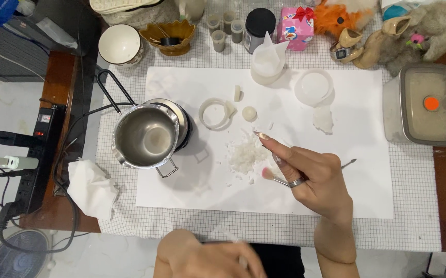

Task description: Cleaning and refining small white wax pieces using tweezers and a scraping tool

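Observation:
My right hand [305, 172] hovers over a white paper sheet [357, 185], with a thin metal tool [350, 163] held between its fingers; its index finger points at a pile of white wax flakes [244, 154]. My left hand [207, 255] is low at the frame's bottom edge, curled around a pale thin object I cannot identify. A steel pouring pot [145, 136] sits on a black heater left of the flakes. A clear ring mould [215, 113] and small white wax lumps [249, 113] lie beyond the pile.
A crumpled white tissue [91, 188] lies at the table's left edge beside a black power strip [37, 154]. A white silicone cup [267, 62], a round clear lid [314, 86], a metal tin [429, 105], a bowl [120, 45], jars and plush toys line the back.

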